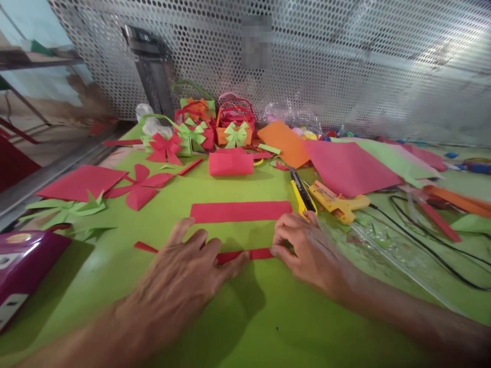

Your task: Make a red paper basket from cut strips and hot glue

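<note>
"What's happening?"
"Left hand (187, 268) spread, touching the narrow red paper strip (261, 254) on the green tabletop (322, 327); right hand (307, 245) curled at its right end, grip unclear."
"Long axis?"
"Left to right."

Single head-worn camera looks forward and down from close above the green tabletop (238, 187), toward the perforated panel (326, 66) beyond it.

Rd strip (261, 253), grn tabletop (307, 322), ylw glue gun (336, 202).
</note>
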### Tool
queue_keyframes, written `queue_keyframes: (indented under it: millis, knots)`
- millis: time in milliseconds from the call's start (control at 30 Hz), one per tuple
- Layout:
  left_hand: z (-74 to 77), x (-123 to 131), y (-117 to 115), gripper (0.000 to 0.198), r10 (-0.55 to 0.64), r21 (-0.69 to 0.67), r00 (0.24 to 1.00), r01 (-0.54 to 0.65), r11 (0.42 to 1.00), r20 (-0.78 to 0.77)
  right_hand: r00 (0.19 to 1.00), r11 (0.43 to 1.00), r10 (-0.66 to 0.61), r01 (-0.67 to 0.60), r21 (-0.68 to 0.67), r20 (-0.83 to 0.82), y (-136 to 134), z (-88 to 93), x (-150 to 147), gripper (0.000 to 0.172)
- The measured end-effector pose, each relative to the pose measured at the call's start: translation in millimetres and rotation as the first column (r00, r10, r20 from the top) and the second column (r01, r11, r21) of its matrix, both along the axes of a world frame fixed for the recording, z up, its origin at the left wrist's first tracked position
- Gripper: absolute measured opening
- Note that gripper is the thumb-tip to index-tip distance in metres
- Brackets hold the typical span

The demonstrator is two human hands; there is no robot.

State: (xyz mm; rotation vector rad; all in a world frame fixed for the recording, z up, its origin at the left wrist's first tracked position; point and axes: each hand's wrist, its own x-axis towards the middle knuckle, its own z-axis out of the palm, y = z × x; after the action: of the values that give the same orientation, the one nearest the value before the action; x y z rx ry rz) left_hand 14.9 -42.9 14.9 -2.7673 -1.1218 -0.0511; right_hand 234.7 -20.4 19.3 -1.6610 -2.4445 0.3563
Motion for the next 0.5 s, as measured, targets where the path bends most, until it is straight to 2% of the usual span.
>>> queue_keyframes:
  millis: [167, 333, 500]
  knots:
    - [-2.3, -2, 0, 0.056, 0.006, -0.005, 0.998, -0.006, 1.000, -0.061, 1.000, 1.000, -0.002, 0.002, 0.004, -0.006, 0, -2.5, 6, 0.013]
    - [-1.7, -4, 1, 0.059, -0.007, -0.002, 0.998, 0.007, 1.000, -0.067, 1.000, 1.000, 0.015, -0.015, -0.010, -0.012, 2, -2.7, 9, 0.015]
    - [-2.5, -4, -1, 0.053, 0.006, 0.071, 1.000, -0.006, 0.997, 0.001, 0.999, 0.999, 0.043, -0.043, -0.001, 0.018, 6, 10.3, 9, 0.015]
